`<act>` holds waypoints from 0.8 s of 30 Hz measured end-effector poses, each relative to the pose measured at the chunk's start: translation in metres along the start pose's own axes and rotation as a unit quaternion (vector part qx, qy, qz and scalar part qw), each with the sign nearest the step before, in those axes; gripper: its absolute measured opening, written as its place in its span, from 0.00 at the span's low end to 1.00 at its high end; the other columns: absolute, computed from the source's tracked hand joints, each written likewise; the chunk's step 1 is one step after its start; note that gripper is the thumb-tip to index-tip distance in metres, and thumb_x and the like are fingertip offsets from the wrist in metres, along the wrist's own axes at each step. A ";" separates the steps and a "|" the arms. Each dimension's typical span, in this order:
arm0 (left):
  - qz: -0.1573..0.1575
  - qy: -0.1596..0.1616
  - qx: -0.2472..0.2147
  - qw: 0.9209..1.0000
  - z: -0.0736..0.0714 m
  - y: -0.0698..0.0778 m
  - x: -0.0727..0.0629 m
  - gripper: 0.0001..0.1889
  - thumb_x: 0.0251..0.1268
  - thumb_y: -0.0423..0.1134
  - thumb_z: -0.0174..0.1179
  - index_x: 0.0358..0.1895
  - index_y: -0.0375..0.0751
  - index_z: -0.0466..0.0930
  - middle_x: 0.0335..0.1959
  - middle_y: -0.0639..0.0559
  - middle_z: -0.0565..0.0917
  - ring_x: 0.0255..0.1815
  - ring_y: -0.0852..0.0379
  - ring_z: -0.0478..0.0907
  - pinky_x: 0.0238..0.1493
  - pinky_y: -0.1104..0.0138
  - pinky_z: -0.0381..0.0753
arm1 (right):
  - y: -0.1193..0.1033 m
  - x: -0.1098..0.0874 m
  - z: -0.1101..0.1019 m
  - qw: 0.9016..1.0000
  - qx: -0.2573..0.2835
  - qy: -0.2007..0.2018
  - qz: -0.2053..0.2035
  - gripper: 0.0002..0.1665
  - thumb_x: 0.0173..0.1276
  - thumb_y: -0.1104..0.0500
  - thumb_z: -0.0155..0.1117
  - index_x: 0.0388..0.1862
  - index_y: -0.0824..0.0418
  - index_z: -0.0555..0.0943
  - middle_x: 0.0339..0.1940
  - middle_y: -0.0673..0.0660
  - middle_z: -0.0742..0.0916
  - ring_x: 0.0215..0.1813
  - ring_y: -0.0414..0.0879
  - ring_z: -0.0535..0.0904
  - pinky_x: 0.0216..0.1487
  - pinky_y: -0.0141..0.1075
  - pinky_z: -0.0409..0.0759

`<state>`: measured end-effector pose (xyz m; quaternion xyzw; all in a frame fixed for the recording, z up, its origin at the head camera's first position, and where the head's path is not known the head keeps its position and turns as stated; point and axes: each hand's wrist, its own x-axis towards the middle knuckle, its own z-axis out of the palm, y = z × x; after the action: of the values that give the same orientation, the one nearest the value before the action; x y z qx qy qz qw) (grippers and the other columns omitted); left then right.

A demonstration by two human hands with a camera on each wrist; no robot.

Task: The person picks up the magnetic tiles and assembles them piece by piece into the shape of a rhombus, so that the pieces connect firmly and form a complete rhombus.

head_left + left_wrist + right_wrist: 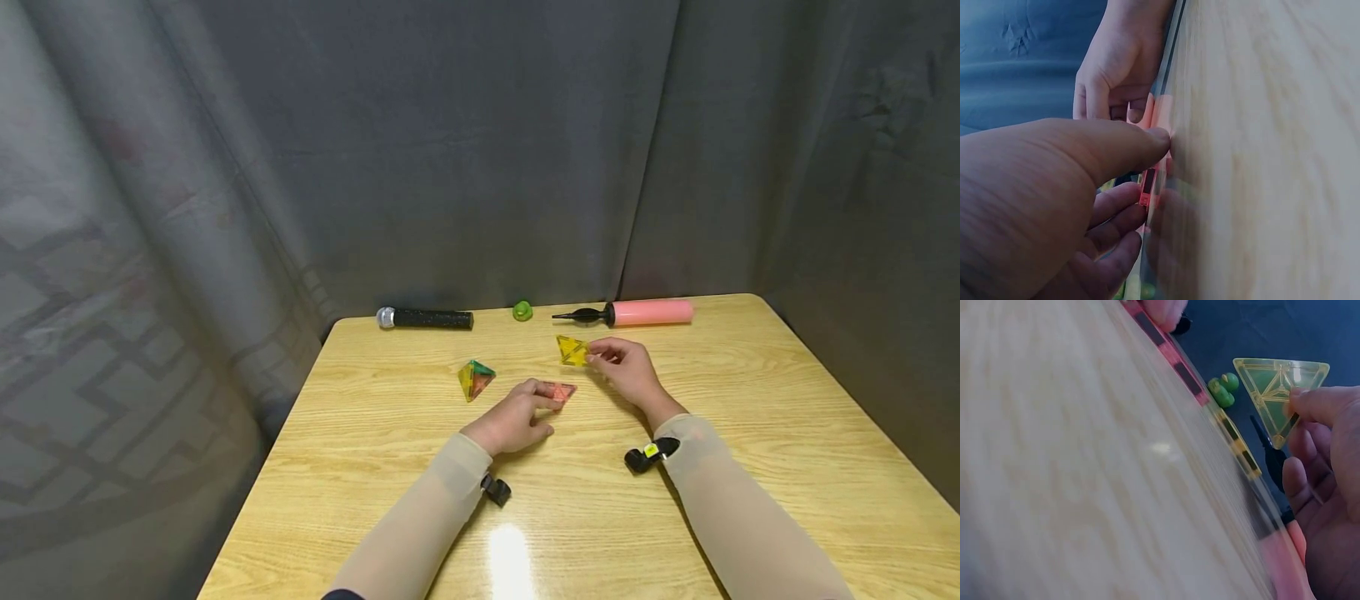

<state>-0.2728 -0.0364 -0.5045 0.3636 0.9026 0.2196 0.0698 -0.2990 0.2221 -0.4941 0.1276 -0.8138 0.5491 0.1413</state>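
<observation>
My left hand [516,418] holds a translucent red triangular magnetic tile [562,392] that lies flat on the table. Its thumb and fingers sit at the tile's edge in the left wrist view. Raised off the tabletop, a yellow triangular magnetic tile [1280,394] is pinched between thumb and fingers of my right hand [628,371]. Another yellow tile [1238,444] lies flat beyond the red one in the right wrist view. To the left of my left hand stands a small pyramid [476,381] of yellow, green and red tiles.
Along the back of the wooden table [360,433] lie a black microphone [431,319], a small green toy [522,311] and a pink hand pump [651,312] with a black nozzle. Grey curtains [465,150] hang behind the table and at both sides.
</observation>
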 end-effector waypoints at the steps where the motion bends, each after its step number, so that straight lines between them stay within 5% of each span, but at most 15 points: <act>1: -0.001 0.000 0.002 1.000 0.000 0.000 0.000 0.24 0.75 0.42 0.67 0.71 0.46 0.80 0.70 0.52 0.71 0.72 0.57 0.66 0.72 0.70 0.66 | 0.005 0.002 0.002 1.000 0.001 -0.004 0.000 0.12 0.72 0.69 0.70 0.52 0.74 0.86 0.40 0.70 0.88 0.31 0.55 0.81 0.28 0.31 0.80; 7: -0.003 -0.001 -0.003 1.000 0.000 -0.001 -0.001 0.24 0.75 0.43 0.67 0.71 0.47 0.80 0.71 0.53 0.70 0.73 0.57 0.65 0.72 0.69 0.67 | 0.036 0.009 0.010 1.000 -0.003 -0.011 -0.002 0.12 0.72 0.66 0.71 0.52 0.69 0.88 0.42 0.68 0.89 0.36 0.56 0.82 0.30 0.30 0.80; 13: -0.007 -0.002 -0.013 1.000 0.000 -0.002 -0.001 0.24 0.74 0.44 0.68 0.71 0.49 0.80 0.72 0.54 0.70 0.73 0.58 0.66 0.71 0.68 0.68 | 0.034 0.008 0.013 1.000 -0.003 -0.015 0.003 0.11 0.72 0.64 0.73 0.51 0.66 0.89 0.40 0.63 0.89 0.33 0.47 0.80 0.29 0.31 0.80; 24: -0.004 -0.004 -0.009 1.000 -0.003 -0.002 -0.002 0.24 0.74 0.45 0.68 0.70 0.52 0.81 0.72 0.54 0.70 0.74 0.57 0.66 0.74 0.66 0.67 | 0.029 0.007 0.018 0.999 -0.027 -0.034 0.002 0.10 0.71 0.61 0.74 0.49 0.61 0.89 0.39 0.57 0.90 0.39 0.50 0.80 0.37 0.34 0.79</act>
<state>-0.2739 -0.0398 -0.5033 0.3604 0.9017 0.2258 0.0775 -0.3176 0.2152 -0.5229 0.1405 -0.8332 0.5223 0.1153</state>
